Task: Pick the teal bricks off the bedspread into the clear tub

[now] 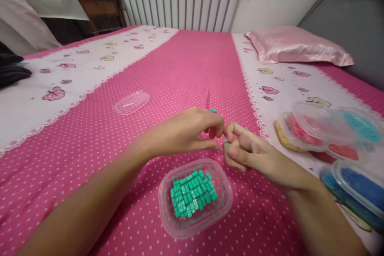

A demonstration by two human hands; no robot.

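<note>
A clear plastic tub (166, 216) with small green interlocking toy pieces (193, 192) packed in it stands in front of me on the bed. Above its far side my left hand (192, 130) has its fingers curled down and its thumb stretched apart; whatever they grip is hidden. Its fingertips meet the fingers of my right hand (247, 148), which is closed with the thumb pressed on the bent fingers. A bit of green piece (228, 145) shows between those fingers. More green bits (213, 111) peek out beyond my left knuckles; whether held or lying there, I cannot tell.
A clear lid (132, 102) lies on the pink dotted bedspread (207, 60) at the left. Stacked tubs of yellow, red and turquoise pieces (321, 126) sit at right, with blue-filled tubs (360, 186) nearer. Farther back are a pink pillow (300, 46) and a radiator (177, 0).
</note>
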